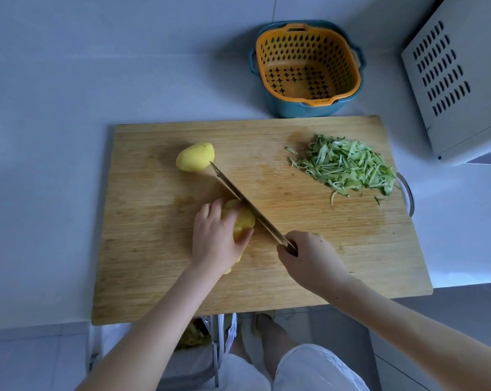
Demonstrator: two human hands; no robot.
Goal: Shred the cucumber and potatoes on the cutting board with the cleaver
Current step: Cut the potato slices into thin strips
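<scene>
Head view: left hand (214, 238) grips potato (242, 221) on cutting board (337, 249); right hand (309, 255) clutches cleaver (247, 204) against it.

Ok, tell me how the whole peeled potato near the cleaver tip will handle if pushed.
The peeled potato looks rounded and egg-shaped, so it would probably roll or wobble. Its bare yellow surface suggests it may be slippery.

Cutting board (323, 249) light tan with fine lengthwise grain; whole potato (195, 157) and cut potato (244, 221) yellow; cucumber shreds (348, 165) pale green, dark-green edges; cleaver (233, 187) dull silver; strainer (337, 60) orange, drop- and star-shaped holes, in teal bowl (303, 108); appliance (469, 108) off-white, rows of dark slanted slots.
</scene>
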